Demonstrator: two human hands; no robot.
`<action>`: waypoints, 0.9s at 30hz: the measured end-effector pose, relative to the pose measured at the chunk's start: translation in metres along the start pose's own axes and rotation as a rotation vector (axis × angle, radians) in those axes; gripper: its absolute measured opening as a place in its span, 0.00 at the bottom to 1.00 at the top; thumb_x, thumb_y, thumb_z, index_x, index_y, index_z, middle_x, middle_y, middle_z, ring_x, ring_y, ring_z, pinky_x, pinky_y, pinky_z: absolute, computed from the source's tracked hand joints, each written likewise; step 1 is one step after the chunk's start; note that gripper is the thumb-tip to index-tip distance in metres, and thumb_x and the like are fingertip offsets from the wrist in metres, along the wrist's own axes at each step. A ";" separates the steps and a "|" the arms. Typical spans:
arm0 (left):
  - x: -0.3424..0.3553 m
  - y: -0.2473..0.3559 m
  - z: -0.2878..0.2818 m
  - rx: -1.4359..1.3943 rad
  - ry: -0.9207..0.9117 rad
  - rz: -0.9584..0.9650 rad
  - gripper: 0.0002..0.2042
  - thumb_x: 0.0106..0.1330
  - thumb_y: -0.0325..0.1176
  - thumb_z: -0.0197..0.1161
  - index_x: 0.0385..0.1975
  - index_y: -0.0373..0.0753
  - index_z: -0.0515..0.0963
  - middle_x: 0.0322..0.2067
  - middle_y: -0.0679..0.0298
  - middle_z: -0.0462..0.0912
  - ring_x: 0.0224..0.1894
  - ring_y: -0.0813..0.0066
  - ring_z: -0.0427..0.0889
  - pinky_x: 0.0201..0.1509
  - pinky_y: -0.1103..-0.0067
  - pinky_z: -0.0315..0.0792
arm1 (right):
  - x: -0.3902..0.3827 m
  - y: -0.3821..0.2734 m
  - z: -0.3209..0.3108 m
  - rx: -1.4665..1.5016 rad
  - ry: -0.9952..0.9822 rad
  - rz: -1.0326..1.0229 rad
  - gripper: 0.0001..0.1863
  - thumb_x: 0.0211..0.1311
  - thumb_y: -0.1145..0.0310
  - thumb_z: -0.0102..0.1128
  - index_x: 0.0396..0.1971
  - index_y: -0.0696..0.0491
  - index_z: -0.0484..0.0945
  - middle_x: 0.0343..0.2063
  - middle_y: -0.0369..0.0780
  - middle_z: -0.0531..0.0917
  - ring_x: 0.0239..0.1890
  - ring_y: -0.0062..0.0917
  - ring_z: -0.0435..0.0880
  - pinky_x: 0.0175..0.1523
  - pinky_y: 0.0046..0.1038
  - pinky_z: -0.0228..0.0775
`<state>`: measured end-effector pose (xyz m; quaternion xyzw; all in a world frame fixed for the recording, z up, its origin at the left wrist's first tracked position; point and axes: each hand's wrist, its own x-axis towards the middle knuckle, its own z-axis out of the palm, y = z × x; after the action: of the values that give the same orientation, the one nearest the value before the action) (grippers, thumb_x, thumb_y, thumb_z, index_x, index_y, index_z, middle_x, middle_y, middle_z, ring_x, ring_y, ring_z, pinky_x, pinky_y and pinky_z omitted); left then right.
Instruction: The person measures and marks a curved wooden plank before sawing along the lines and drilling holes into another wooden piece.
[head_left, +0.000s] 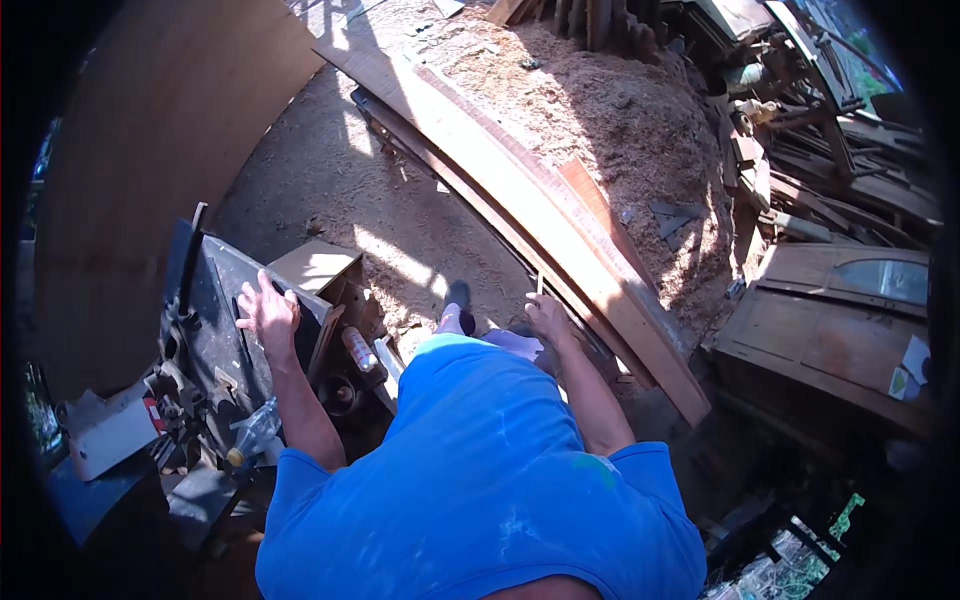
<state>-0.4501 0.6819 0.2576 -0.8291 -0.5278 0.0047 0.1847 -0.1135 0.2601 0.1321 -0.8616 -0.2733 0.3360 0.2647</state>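
Labels visible, lettering illegible

At the right of the frame, a white-and-green label [901,384] sits on a wooden panel [835,338]; left of centre, a pale bottle [358,348] bears reddish print. Neither can be read.

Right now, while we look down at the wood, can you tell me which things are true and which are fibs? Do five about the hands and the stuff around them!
1. The person's shirt is blue. True.
2. The right hand is far away from the long wooden planks. False: it is right by their near edge.
3. The left hand is nearer the dark worktop than the planks. True.
4. The big sawdust heap is to the left of the planks. False: it is to their right.
5. The clear plastic bottle is on the right side of the picture. False: it is on the left.
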 end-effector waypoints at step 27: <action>0.096 0.589 0.042 0.506 -0.281 1.663 0.73 0.27 0.59 0.81 0.74 0.51 0.36 0.75 0.54 0.36 0.76 0.49 0.35 0.70 0.36 0.37 | -0.293 0.079 0.054 0.223 0.097 1.018 0.18 0.61 0.54 0.53 0.44 0.44 0.85 0.43 0.49 0.84 0.46 0.42 0.84 0.53 0.38 0.74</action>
<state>0.0981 0.5576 0.0535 -0.8707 0.2460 0.3566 0.2329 -0.3121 0.0284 0.1742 -0.8666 0.2300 0.4087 0.1706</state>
